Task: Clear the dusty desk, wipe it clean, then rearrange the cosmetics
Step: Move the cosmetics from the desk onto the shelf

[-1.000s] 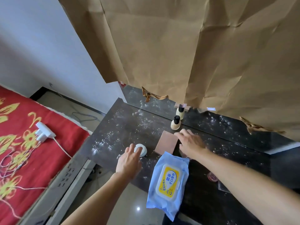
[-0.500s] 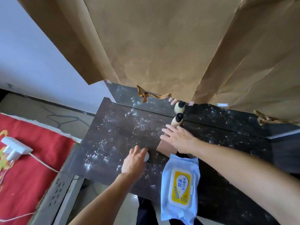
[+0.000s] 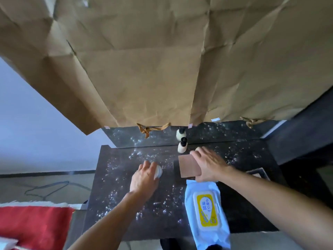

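From my remote seat I judge that the job has barely begun. The dark desk (image 3: 117,186) carries white dust over most of its top, thickest toward the left and the back, and nothing on it looks wiped. The cosmetics are all on the surface, so clearing is the step in hand.

My left hand (image 3: 144,177) is on the round white compact (image 3: 158,171), which lies near the middle of the desk. The fingers curl over its top and down its far side and grip it, but I see no gap beneath it, so I read it as not yet lifted.

My right hand (image 3: 209,165) lies on the right part of the flat pinkish-brown case (image 3: 188,166), just right of the compact. Its fingers are stretched out fairly straight and a little apart, pressing rather than pinching. I cannot tell whether the thumb hooks under the near edge.

Just beyond those fingertips the small cream bottle with a black cap (image 3: 182,146) stands upright against the mirror (image 3: 158,137), untouched.

The blue wet-wipes pack (image 3: 207,212) lies at the front edge, overhanging it, with its yellow lid closed. No wipe is out.

What is left, as I see it, is nearly everything: lift off the compact, the case and the bottle, pull a wipe, clean the top, and then set the cosmetics back in order.
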`<move>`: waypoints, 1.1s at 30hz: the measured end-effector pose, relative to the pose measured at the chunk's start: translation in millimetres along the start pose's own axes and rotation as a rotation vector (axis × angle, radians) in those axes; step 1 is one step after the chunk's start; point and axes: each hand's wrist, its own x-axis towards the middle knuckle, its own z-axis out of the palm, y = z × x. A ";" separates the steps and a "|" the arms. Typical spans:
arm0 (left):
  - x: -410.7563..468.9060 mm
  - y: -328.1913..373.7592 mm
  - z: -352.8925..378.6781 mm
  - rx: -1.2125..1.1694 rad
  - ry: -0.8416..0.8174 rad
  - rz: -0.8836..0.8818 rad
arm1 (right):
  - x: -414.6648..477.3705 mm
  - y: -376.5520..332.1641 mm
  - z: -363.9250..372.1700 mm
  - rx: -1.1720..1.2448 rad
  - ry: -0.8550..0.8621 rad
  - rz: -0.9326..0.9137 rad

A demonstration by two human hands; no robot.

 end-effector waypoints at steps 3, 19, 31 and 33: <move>3.2 31.1 -12.4 0.012 0.028 0.097 | -37.1 22.0 -6.7 0.042 0.051 0.105; -38.6 346.1 15.8 -0.032 0.123 0.544 | -336.3 187.0 2.2 0.063 0.250 0.554; -46.4 539.5 -22.9 -0.044 0.272 0.735 | -456.8 283.9 -10.0 0.125 0.403 0.771; -33.1 559.1 -33.9 -0.034 0.291 0.718 | -458.4 299.4 -16.3 0.121 0.433 0.779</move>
